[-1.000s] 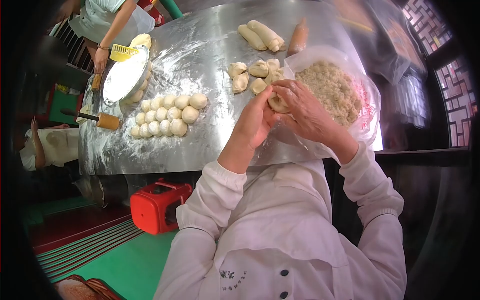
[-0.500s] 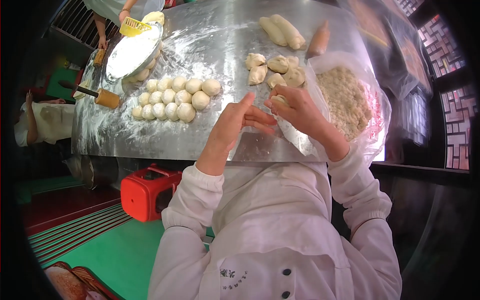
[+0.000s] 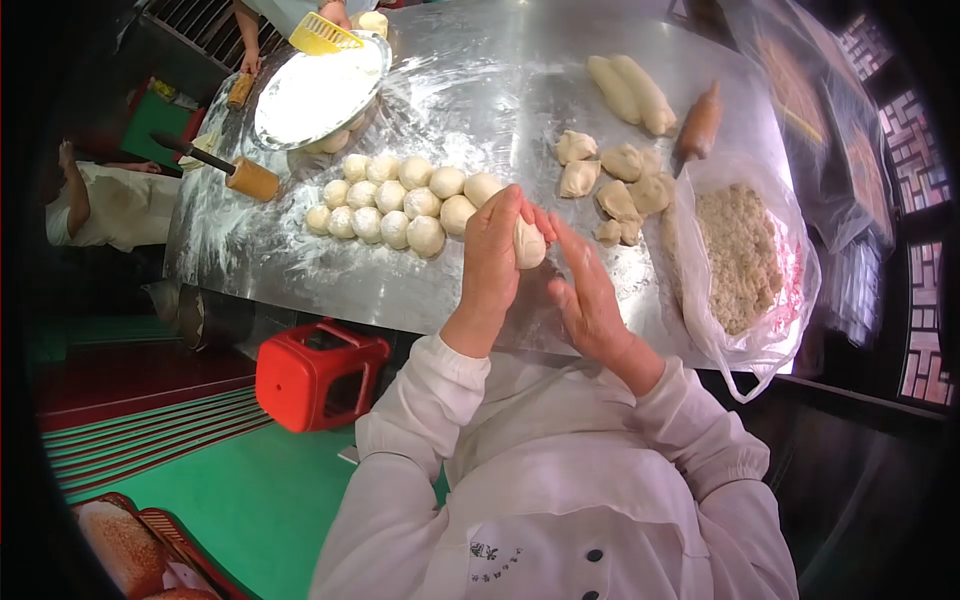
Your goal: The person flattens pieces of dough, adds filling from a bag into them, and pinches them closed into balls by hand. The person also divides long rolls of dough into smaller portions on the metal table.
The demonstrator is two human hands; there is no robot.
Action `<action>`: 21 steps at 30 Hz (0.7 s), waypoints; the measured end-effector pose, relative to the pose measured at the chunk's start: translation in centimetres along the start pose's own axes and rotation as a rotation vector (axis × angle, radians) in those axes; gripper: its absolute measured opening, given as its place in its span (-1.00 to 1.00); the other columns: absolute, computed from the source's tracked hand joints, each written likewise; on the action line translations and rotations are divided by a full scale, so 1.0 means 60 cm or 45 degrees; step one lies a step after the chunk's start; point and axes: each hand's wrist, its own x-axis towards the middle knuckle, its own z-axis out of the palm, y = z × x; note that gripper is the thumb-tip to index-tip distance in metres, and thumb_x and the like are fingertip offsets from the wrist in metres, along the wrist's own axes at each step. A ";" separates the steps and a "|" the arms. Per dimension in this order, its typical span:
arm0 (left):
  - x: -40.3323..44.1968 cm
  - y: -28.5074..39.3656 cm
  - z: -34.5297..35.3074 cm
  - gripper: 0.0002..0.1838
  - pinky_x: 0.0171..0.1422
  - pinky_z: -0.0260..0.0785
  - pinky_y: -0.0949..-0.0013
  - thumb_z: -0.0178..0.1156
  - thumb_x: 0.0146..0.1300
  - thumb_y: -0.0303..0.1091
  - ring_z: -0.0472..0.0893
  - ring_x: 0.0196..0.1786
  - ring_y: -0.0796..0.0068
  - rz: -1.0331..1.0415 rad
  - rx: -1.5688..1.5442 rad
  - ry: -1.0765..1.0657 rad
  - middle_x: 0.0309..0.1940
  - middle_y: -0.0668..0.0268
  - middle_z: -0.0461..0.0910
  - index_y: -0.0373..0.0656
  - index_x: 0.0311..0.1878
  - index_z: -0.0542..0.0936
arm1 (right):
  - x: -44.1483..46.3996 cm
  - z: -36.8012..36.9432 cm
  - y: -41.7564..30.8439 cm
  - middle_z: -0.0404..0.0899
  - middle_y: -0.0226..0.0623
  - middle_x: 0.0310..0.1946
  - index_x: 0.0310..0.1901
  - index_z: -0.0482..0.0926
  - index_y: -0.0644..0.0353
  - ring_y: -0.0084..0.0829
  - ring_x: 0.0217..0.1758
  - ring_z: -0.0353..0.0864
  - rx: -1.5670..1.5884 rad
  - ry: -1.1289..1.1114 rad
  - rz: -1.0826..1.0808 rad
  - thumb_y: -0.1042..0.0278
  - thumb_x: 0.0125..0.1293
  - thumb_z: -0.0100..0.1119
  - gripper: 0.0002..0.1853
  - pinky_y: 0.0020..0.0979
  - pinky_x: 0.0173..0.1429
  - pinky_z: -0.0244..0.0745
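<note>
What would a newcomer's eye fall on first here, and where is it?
Probably the rows of floured dough balls on the metal table, just left of the left hand, which cups another ball. Next, perhaps, the bright red stool by the table's near edge, and the pale crumbly mixture in a plastic bag toward the table's right end.

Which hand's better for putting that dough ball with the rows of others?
Probably the left hand: it cups the dough ball and is close beside the rows of balls. The right hand is open and farther from them, nearer the plastic bag.
</note>
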 end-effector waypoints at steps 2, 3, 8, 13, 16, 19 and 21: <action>0.040 0.046 -0.051 -0.66 -0.05 0.45 0.38 -0.05 0.60 -0.14 0.58 -0.18 0.43 0.008 0.150 -0.053 -0.29 0.22 0.61 -0.17 -0.23 0.51 | -0.061 0.008 0.016 0.20 0.00 0.52 0.48 0.25 0.23 -0.01 0.59 0.15 -0.242 -0.440 -0.097 0.23 0.36 0.25 -0.29 -0.03 0.57 0.13; 0.066 0.069 -0.078 -0.66 -0.05 0.45 0.38 -0.05 0.60 -0.14 0.58 -0.18 0.43 0.026 0.161 -0.034 -0.29 0.22 0.61 -0.17 -0.23 0.51 | -0.078 0.004 0.024 0.20 -0.03 0.52 0.48 0.25 0.21 -0.03 0.60 0.14 -0.503 -0.662 -0.177 0.22 0.30 0.32 -0.24 -0.01 0.57 0.14; 0.200 0.167 -0.214 -0.54 0.25 0.41 0.26 0.13 0.47 -0.14 0.60 0.06 0.23 0.107 0.916 0.057 -0.04 0.02 0.63 -0.25 0.28 0.49 | -0.080 -0.054 0.062 0.27 -0.05 0.48 0.39 0.34 0.23 0.00 0.54 0.25 -0.698 -0.380 0.041 0.43 0.14 0.42 -0.25 0.02 0.55 0.20; 0.279 0.190 -0.305 -0.34 0.35 0.35 0.22 0.31 0.30 0.00 0.57 0.24 0.08 0.161 1.820 0.127 0.12 -0.13 0.60 -0.26 0.33 0.48 | -0.085 -0.087 0.073 0.37 -0.05 0.41 0.24 0.46 0.29 0.01 0.49 0.33 -0.692 -0.146 0.082 0.59 0.03 0.44 -0.33 0.00 0.51 0.28; 0.282 0.166 -0.324 -0.39 0.30 0.37 0.16 0.24 0.34 0.12 0.61 0.14 0.03 0.102 1.881 0.134 0.07 -0.12 0.63 -0.28 0.17 0.58 | -0.090 -0.092 0.073 0.35 -0.06 0.45 0.31 0.44 0.29 -0.01 0.52 0.30 -0.685 -0.236 0.164 0.49 0.18 0.35 -0.38 0.00 0.57 0.18; 0.295 0.154 -0.335 -0.44 0.27 0.37 0.12 0.20 0.37 0.14 0.63 0.09 0.01 0.010 1.822 0.209 0.01 -0.10 0.66 -0.28 -0.01 0.66 | -0.087 -0.091 0.069 0.35 -0.06 0.44 0.31 0.45 0.29 -0.01 0.51 0.30 -0.685 -0.230 0.178 0.50 0.18 0.35 -0.39 0.00 0.57 0.19; 0.302 0.148 -0.336 -0.45 0.28 0.37 0.13 0.19 0.38 0.13 0.63 0.10 0.02 -0.006 1.951 0.178 -0.01 -0.07 0.67 -0.27 -0.02 0.66 | -0.081 -0.090 0.063 0.40 -0.08 0.41 0.26 0.48 0.28 -0.03 0.49 0.34 -0.711 -0.203 0.161 0.52 0.13 0.38 -0.40 -0.01 0.53 0.25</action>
